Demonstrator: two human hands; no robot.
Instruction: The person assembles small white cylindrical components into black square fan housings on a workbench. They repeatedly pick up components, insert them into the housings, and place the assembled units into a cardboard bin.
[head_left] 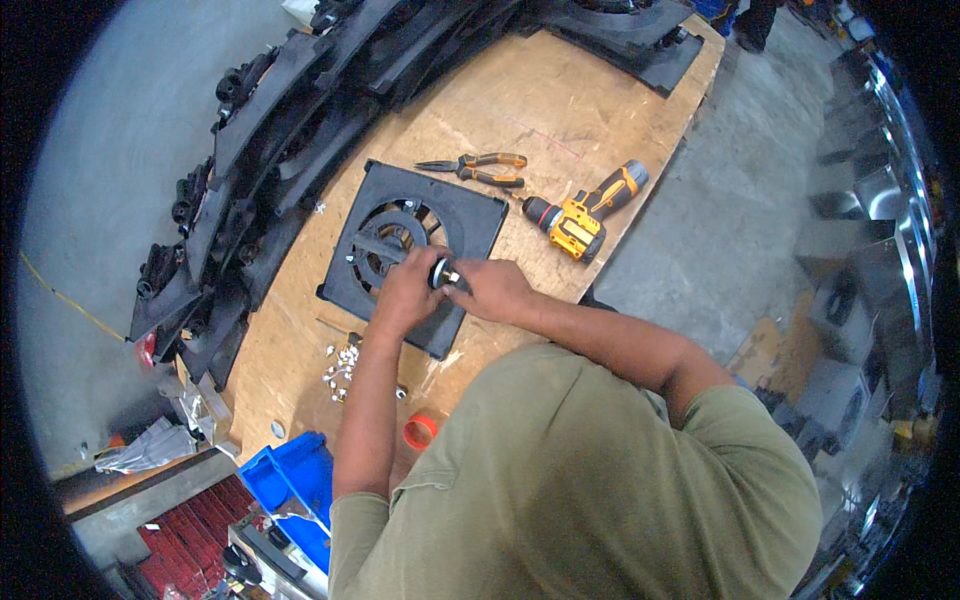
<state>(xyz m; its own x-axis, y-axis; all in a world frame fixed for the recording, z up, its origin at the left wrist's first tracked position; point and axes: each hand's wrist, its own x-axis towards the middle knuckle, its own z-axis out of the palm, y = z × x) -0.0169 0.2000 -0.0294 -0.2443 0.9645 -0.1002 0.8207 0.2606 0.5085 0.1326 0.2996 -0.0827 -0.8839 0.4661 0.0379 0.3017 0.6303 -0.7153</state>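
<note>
I see both hands clenched on a small black-and-white part between them, over the black square frame's near right edge.

Black frame on a light brown surface
The square fan frame is black, the drill yellow and black, the pliers orange-handled, the tape roll orange, the bin blue.

Under the fingers a square fan frame is showing matt black plastic, lying on a rough, pale plywood board. Beyond the fingertips, pliers and a drill are showing smooth orange and yellow plastic grips.
</note>
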